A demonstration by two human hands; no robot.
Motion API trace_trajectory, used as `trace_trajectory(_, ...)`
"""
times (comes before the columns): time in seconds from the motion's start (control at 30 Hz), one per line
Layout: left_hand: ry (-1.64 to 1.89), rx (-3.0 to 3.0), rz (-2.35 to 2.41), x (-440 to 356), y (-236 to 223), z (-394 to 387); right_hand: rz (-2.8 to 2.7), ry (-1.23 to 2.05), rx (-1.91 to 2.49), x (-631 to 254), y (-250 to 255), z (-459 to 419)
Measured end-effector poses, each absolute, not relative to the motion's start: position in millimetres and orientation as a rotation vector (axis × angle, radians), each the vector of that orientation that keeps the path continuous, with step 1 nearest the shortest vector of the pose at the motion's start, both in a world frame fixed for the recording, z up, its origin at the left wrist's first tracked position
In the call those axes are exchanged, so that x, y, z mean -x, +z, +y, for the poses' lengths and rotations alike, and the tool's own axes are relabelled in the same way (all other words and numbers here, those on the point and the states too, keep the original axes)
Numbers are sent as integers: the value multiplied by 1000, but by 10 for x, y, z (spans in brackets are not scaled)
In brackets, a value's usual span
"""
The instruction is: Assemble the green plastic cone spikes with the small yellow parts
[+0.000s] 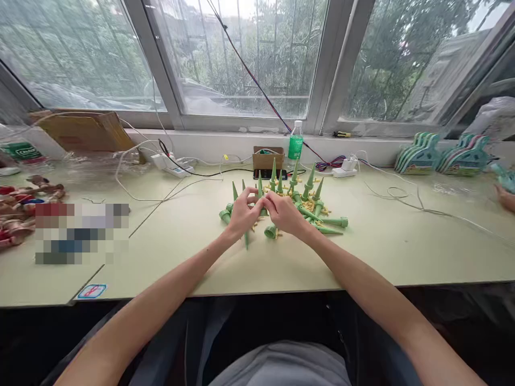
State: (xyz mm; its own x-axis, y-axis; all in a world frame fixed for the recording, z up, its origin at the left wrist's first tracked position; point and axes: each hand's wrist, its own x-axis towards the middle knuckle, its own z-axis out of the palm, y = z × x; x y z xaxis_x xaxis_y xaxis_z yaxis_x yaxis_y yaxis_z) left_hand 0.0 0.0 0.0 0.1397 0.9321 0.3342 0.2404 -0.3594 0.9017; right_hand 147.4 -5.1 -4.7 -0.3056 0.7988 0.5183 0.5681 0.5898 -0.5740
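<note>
My left hand and my right hand meet above the table, thumbs and fingertips pinched close together. What they pinch is small and mostly hidden by the fingers. Green plastic watering spikes with ribbed caps surround them; one spike stands upright behind, and another lies on its side to the right. A spike points towards me just below my left hand. Near my right hand, a round green cap end faces me. Small yellow plastic pieces are scattered among the spikes.
Behind the spikes are a small cardboard box, a dark phone and a green-labelled bottle. White cables and a power strip lie at the back. Reddish figures sit left; stacked hangers and another person's hand are right.
</note>
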Motion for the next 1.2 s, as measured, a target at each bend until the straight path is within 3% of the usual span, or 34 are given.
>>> trace_trajectory(1.2, 1144, -1743, 1165, -1, -14, 18, -2035, 361, 1174, -1468, -16, -103)
